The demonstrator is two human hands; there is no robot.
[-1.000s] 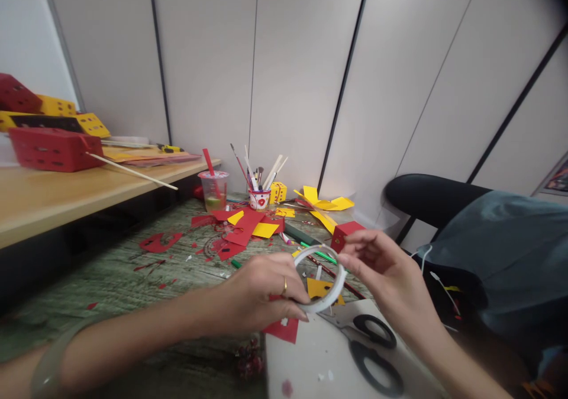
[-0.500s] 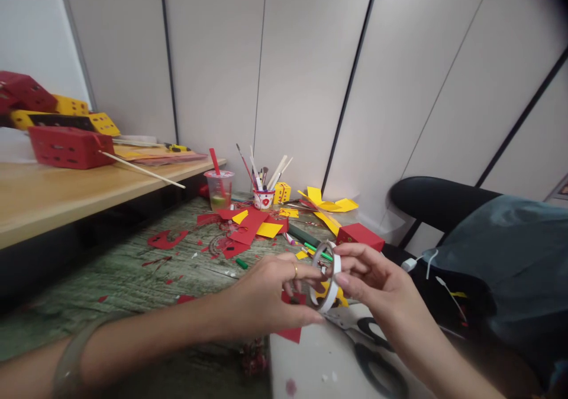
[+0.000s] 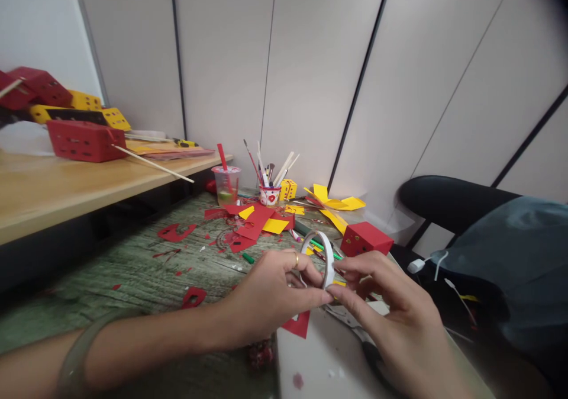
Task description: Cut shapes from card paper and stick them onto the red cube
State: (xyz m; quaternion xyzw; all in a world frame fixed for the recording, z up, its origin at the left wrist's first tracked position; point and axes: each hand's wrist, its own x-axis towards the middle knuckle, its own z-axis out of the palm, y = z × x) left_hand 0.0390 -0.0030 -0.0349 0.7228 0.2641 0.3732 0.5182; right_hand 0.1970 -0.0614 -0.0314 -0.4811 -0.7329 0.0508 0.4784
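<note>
A roll of white tape [image 3: 329, 260] stands on edge between my two hands. My left hand [image 3: 279, 289] grips its lower left part, thumb below and fingers at the ring's inside. At the roll's right side, the thumb and fingertips of my right hand [image 3: 386, 298] are at its outer edge; whether they pinch a tape end is too small to tell. Black-handled scissors [image 3: 346, 318] lie under my right hand on a white board [image 3: 306, 357], partly hidden. A red paper piece [image 3: 299, 325] lies at the board's edge.
Behind the hands are a red box [image 3: 364, 238], yellow paper strips [image 3: 337, 202], a decorated cup of brushes [image 3: 269, 196] and a plastic drink cup [image 3: 226, 186]. Red scraps litter the green table [image 3: 146, 274]. A wooden shelf [image 3: 89, 180] holds red and yellow boxes. A black chair [image 3: 452, 200] stands right.
My left hand has closed on the roll. My right thumb has moved down to the roll's lower edge, and my right hand covers more of the scissors. The view has shifted slightly left.
</note>
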